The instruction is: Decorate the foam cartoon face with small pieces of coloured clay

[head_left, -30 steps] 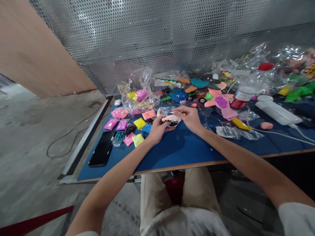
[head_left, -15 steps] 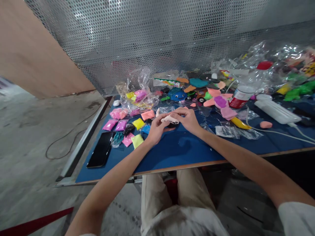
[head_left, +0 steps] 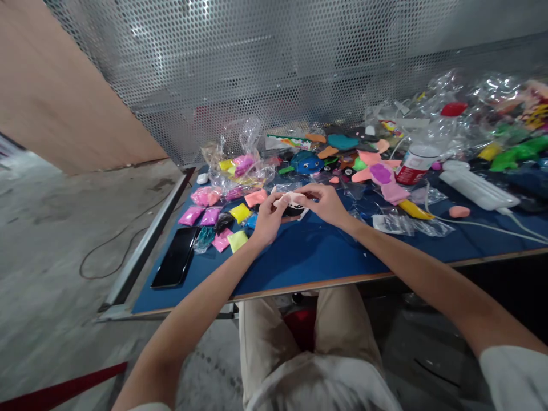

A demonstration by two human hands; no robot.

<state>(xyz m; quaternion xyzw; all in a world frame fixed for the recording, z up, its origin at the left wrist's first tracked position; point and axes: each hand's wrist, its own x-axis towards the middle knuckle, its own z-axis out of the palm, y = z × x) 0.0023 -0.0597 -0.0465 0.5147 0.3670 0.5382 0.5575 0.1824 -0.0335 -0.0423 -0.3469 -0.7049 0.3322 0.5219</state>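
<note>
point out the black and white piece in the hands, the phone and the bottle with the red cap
Black and white piece (head_left: 294, 209): head view, on its dark lower part
Phone (head_left: 175, 257): head view, middle of its dark screen
Bottle (head_left: 422, 153): head view, upper part of its label

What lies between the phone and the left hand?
The head view shows a teal packet, black packet, pink packet, pale yellow packet, bright yellow packet, blue packet.
</note>
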